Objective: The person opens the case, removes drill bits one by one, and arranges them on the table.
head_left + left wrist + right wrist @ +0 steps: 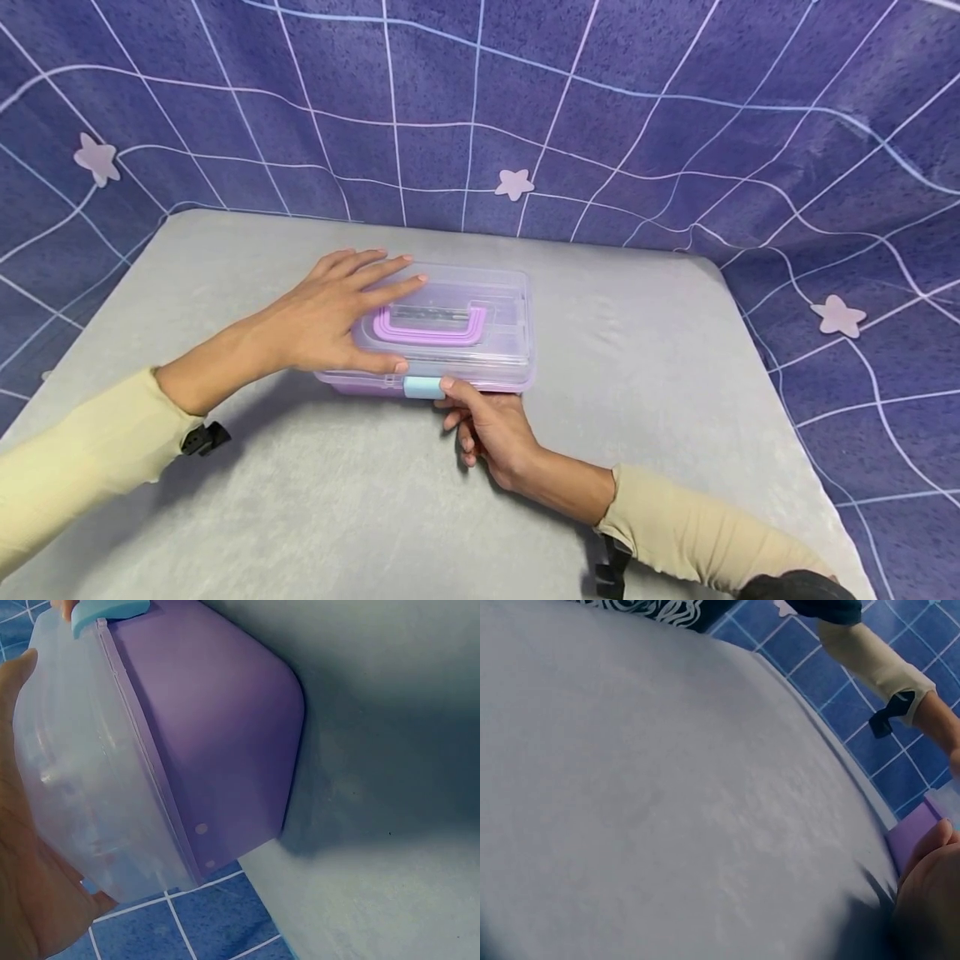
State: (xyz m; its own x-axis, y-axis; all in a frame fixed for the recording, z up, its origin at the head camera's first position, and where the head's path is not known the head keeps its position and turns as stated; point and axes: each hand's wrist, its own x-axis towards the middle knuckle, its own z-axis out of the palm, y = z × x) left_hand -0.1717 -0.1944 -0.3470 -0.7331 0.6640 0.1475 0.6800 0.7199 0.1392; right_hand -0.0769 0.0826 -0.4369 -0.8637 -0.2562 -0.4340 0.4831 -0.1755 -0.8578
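A storage box (491,287) with a clear lid and purple base sits on the grey-covered table. A purple carry handle (429,337) lies folded down on its lid. With fingers spread, my left hand (330,321) rests over the lid's left part, its thumb near the front edge. My right hand (498,433) is at the box front, thumb on the right end of the light-blue latch (422,387) and index finger just under it. Its other fingers curl loosely below. The left wrist view shows the purple base (217,727) from the side, lid closed over it.
The grey cloth-covered table (637,400) extends around the box on all sides. Behind it hangs a blue-purple curtain (442,92) with a grid and stars. Both forearms reach in from the near side, with black straps (204,437) at the wrists.
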